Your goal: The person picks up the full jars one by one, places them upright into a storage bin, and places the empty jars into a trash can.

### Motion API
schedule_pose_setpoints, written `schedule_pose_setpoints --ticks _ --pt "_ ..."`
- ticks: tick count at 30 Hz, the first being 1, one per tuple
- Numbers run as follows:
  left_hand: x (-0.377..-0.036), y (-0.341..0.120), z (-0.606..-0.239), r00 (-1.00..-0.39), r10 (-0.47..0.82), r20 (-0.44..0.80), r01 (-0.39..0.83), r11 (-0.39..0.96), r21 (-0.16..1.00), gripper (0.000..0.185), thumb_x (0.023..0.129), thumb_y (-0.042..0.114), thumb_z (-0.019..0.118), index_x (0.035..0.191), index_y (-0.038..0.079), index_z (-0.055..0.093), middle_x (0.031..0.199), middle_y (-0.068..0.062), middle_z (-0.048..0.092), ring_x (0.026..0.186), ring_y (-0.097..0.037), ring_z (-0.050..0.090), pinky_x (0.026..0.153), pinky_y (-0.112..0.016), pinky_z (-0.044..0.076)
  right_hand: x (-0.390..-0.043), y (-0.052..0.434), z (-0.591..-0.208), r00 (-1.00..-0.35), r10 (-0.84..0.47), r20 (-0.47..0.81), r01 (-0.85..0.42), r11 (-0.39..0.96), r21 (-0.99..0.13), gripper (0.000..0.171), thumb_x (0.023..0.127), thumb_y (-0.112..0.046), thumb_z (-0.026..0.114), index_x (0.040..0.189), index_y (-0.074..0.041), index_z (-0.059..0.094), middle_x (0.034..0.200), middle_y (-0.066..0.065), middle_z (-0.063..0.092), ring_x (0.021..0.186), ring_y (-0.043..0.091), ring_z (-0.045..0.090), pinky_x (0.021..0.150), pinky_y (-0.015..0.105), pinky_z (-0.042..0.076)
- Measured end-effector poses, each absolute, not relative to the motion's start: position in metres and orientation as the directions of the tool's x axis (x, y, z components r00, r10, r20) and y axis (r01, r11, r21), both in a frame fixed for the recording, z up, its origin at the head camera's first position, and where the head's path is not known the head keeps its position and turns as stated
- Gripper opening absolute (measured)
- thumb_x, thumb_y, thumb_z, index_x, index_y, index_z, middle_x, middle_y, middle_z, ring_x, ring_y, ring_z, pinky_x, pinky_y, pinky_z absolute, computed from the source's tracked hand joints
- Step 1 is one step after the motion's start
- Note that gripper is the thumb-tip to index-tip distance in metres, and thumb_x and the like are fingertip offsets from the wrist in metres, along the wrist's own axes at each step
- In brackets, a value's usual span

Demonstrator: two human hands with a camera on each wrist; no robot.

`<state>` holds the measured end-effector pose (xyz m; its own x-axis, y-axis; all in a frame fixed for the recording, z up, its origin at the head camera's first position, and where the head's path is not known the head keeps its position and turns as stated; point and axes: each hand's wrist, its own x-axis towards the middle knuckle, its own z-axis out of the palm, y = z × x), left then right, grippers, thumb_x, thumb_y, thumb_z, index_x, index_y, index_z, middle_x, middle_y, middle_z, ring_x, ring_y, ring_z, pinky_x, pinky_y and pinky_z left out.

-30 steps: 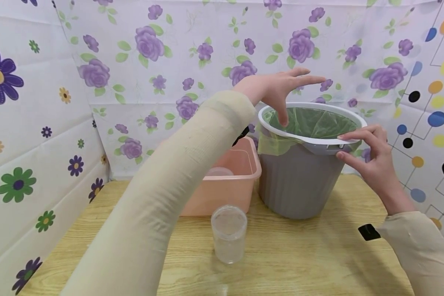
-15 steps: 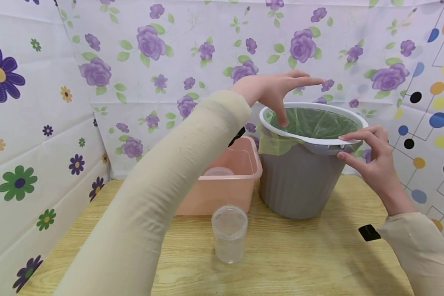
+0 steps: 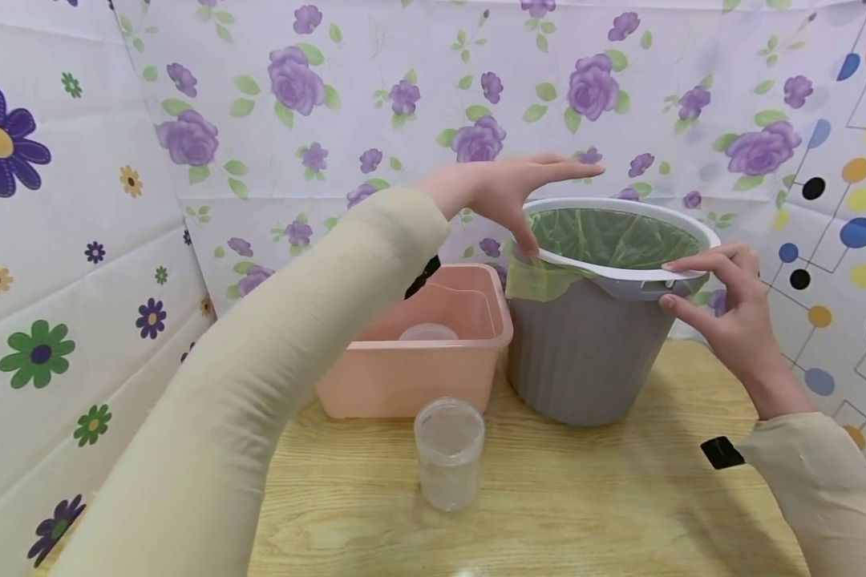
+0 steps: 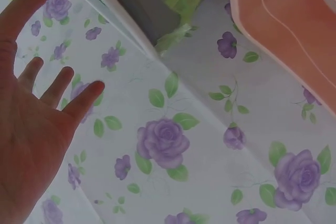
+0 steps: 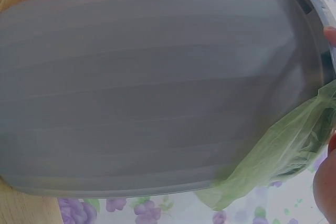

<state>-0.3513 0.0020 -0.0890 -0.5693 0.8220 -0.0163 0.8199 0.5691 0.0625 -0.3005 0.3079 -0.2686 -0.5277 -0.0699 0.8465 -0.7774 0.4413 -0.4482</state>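
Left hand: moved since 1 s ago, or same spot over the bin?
Yes. The left hand has drawn back leftward: its thumb was inside the white rim ring over the green liner, now it sits at the gray bin's left edge.

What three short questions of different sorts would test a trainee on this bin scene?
1. True or false: the right hand pinches the white plastic ring atop the grey ribbed plastic bin.
2. What lines the bin? A. a green plastic bag; B. newspaper; C. nothing.
3. Fill in: the clear plastic jar stands on the wooden table in front of the ____ plastic tub.

Key
1. True: its fingers lie on top, the thumb under the edge.
2. A: the bag's edge also hangs outside, under the ring.
3. Pink. The left hand is spread, its thumb at the ring's left edge.
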Motion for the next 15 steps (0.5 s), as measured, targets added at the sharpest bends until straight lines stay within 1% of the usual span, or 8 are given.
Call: schedule_pose_setpoints --ticks 6,9,11,12,15 --pt "-0.348 -0.014 -0.096 -0.514 0.858 0.004 0.854 0.511 0.097 0.112 0.079 0.032 0.084 0.159 0.038 0.006 0.167 0.008 0.005 0.155 -0.014 0.004 0.125 -0.044 0.019 -0.301 0.308 -0.270 -0.534 -0.066 0.843 -0.775 0.437 -0.457 0.037 0.075 0.010 0.075 0.111 0.003 0.069 0.105 -0.015 0.048 0.115 0.008 0.034 0.090 0.017 0.027" --pt "-0.344 -0.021 -0.099 -0.490 0.871 0.034 0.868 0.484 0.108 0.111 0.077 0.030 0.085 0.159 0.036 0.010 0.166 0.008 0.010 0.154 -0.015 0.009 0.124 -0.044 0.022 -0.301 0.307 -0.270 -0.535 -0.060 0.843 -0.773 0.436 -0.460 0.036 0.076 0.009 0.075 0.111 0.003 0.069 0.105 -0.015 0.048 0.114 0.007 0.034 0.087 0.017 0.027" --pt "-0.341 -0.027 -0.101 -0.473 0.880 0.051 0.877 0.464 0.127 0.110 0.077 0.029 0.085 0.159 0.035 0.012 0.165 0.007 0.013 0.153 -0.014 0.014 0.122 -0.041 0.025 -0.301 0.307 -0.270 -0.535 -0.057 0.843 -0.774 0.434 -0.461 0.036 0.076 0.009 0.075 0.111 0.003 0.069 0.106 -0.015 0.047 0.114 0.007 0.034 0.085 0.017 0.026" --pt "-0.340 -0.030 -0.103 -0.459 0.886 0.067 0.883 0.447 0.141 0.110 0.077 0.028 0.086 0.160 0.033 0.014 0.165 0.006 0.014 0.151 -0.014 0.018 0.121 -0.039 0.027 -0.298 0.305 -0.268 -0.535 -0.056 0.843 -0.773 0.435 -0.462 0.036 0.076 0.009 0.074 0.111 0.004 0.069 0.105 -0.016 0.047 0.113 0.007 0.034 0.084 0.017 0.026" --pt "-0.337 -0.039 -0.110 -0.411 0.904 0.117 0.904 0.388 0.179 0.111 0.076 0.027 0.087 0.160 0.025 0.015 0.166 0.004 0.015 0.150 -0.012 0.021 0.119 -0.031 0.031 -0.297 0.304 -0.267 -0.538 -0.055 0.841 -0.770 0.438 -0.464 0.036 0.076 0.010 0.074 0.111 0.005 0.068 0.105 -0.017 0.046 0.113 0.006 0.034 0.082 0.016 0.025"
